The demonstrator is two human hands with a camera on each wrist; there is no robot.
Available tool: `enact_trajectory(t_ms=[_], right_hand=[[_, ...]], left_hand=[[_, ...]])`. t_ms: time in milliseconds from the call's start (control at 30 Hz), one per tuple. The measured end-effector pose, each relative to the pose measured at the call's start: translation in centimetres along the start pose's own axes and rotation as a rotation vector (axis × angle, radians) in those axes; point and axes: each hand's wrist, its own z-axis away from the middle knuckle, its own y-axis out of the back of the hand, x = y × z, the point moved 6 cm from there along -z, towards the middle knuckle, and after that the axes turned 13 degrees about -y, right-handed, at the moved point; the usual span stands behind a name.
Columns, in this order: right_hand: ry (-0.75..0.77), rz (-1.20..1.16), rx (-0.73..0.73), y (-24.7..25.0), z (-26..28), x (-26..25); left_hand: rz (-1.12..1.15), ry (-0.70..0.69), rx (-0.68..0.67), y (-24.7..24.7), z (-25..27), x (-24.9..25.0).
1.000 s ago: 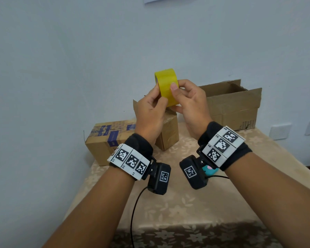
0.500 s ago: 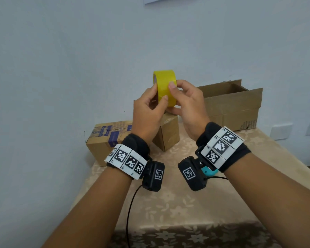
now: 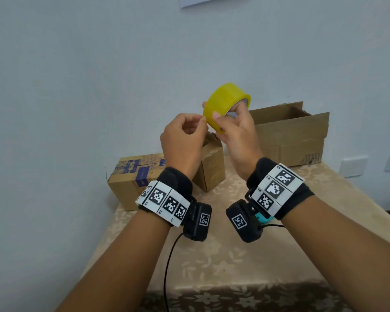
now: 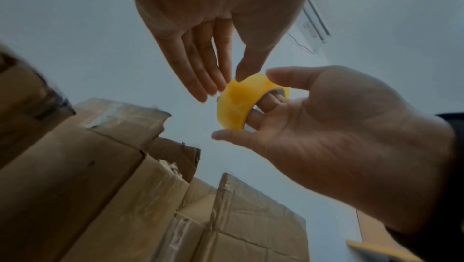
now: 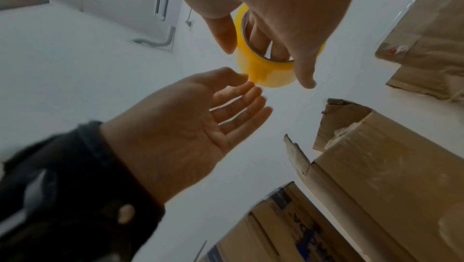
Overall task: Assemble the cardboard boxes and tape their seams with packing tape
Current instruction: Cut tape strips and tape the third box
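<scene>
Beige floral tablecloth (image 3: pixel 212 262) covers the table closest to us, and above it we raise both forearms, each wrapped in a black wristband with white square-code markers. Our left hand (image 3: pixel 181 143) reaches toward the roll with loosely extended fingers, the thumb and fingertips (image 4: pixel 220 85) meeting at the roll's yellow outer face; whether they pinch a loose tape end or only touch it, we cannot tell. Our right hand (image 3: pixel 238 136) grips the round yellow roll of packing tape (image 3: pixel 223 104), 2 or more fingers pushed through its cardboard core and the thumb pressed against the outside, so the roll sits in the air over the middle of the table, touching no box. Beneath our hands stands 1 small brown cardboard box (image 3: pixel 212 167) with raised, torn top flaps. Left of it, at the table edge, rests a closed brown cardboard box with blue printing (image 3: pixel 131 176). Farther back on the right sits a larger open brown cardboard box (image 3: pixel 291 136) against the pale blue wall (image 3: pixel 77 75).
</scene>
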Motion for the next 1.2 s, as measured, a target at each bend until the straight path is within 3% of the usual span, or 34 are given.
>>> enact_trajectory(t_ms=[433,700,1200], right_hand=[[0.039,0.1,0.04,-0.5,0.5,0.7],[0.082,0.075,0.065,-0.4,0.5,0.9],[0.042,0.054,0.036,-0.6,0.5,1.3]], left_hand=[[-0.228,0.0,-0.107,0.8,-1.2,-0.2],[-0.078,0.106,-0.123,0.1,-0.9,0.0],[-0.078,0.146,-0.104,0.2,-0.7,-0.3]])
